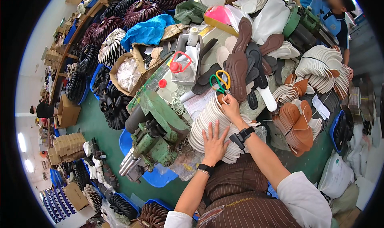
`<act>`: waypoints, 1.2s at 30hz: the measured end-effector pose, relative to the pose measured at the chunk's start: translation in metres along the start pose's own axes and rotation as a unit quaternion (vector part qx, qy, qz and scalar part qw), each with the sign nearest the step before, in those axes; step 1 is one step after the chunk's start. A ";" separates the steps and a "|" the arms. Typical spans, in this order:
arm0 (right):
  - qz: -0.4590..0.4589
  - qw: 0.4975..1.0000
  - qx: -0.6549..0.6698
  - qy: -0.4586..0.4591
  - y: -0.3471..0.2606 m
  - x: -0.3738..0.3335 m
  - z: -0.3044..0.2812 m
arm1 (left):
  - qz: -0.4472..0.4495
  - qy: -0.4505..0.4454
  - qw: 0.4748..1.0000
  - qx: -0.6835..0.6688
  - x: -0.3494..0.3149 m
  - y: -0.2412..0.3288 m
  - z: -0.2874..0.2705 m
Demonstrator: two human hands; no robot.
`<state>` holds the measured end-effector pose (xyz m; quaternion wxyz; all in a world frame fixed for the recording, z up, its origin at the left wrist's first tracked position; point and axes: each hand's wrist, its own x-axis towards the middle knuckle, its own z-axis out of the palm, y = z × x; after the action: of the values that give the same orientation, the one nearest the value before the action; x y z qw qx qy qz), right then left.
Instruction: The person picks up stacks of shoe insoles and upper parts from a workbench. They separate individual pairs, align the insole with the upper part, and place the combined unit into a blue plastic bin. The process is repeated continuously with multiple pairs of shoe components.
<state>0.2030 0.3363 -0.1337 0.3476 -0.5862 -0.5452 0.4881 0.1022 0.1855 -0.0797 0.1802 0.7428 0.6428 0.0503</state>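
My left hand (pixel 216 144) lies flat with fingers spread on a curved stack of white insoles (pixel 202 126). At the far end of the stack, the fingers of my right hand (pixel 231 108) are closed around the blade end of a pair of scissors (pixel 221 82). The green and yellow handle loops stick out beyond the fingers; the blades are mostly hidden by the hand. A small brown insole edge shows beside the right fingers. Past the scissors lies a dark brown insole (pixel 236 74) among several loose insoles.
A green machine (pixel 162 126) stands left of the stack. Tied insole bundles (pixel 294 128) sit at the right. A grey bin (pixel 187 70) holds bottles, beside a cardboard box (pixel 128 74). Blue tubs (pixel 160 176) are below. Another person (pixel 330 20) stands at the far right.
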 end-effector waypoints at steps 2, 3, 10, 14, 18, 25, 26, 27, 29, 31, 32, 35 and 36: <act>0.009 0.999 0.033 -0.013 0.019 0.001 -0.004 | 0.010 0.013 1.000 -0.001 0.003 0.001 -0.001; 0.025 0.998 0.041 -0.028 0.020 -0.006 -0.005 | 0.012 0.015 1.000 0.001 0.003 0.000 -0.001; -0.160 0.954 -0.174 -0.183 -0.009 -0.051 -0.024 | -0.148 0.067 0.986 -0.049 -0.008 -0.002 -0.005; -0.176 0.935 -0.252 -0.179 -0.014 -0.054 -0.023 | -0.129 0.093 0.986 -0.051 -0.011 -0.011 0.002; -0.120 0.938 -0.284 -0.160 -0.022 -0.056 -0.023 | -0.143 0.095 0.983 -0.058 -0.017 -0.019 0.009; -0.170 0.930 -0.307 -0.109 -0.028 -0.085 -0.019 | -0.144 0.097 0.983 -0.057 -0.021 -0.021 0.011; -0.159 0.932 -0.306 -0.112 -0.029 -0.086 -0.015 | -0.147 0.097 0.983 -0.051 -0.022 -0.023 0.012; -0.147 0.933 -0.308 -0.115 -0.031 -0.086 -0.013 | -0.149 0.097 0.983 -0.047 -0.021 -0.023 0.012; -0.127 0.938 -0.300 -0.120 -0.032 -0.084 -0.014 | -0.154 0.092 0.982 -0.049 -0.019 -0.021 0.012; -0.113 0.946 -0.277 -0.125 -0.032 -0.076 -0.016 | -0.161 0.085 0.982 -0.055 -0.017 -0.019 0.005; -0.093 0.950 -0.273 -0.121 -0.031 -0.072 -0.018 | -0.165 0.088 0.980 -0.070 -0.017 -0.019 0.005; -0.070 0.955 -0.276 -0.088 -0.030 -0.069 -0.016 | -0.175 0.094 0.976 -0.093 -0.020 -0.020 0.007; -0.080 0.945 -0.312 -0.057 -0.032 -0.073 -0.009 | -0.175 0.091 0.976 -0.089 -0.020 -0.019 0.008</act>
<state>0.2070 0.2708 -0.0875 0.1536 -0.5909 -0.7342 0.2969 0.0832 0.1670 -0.0905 0.1923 0.5919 0.7698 0.1418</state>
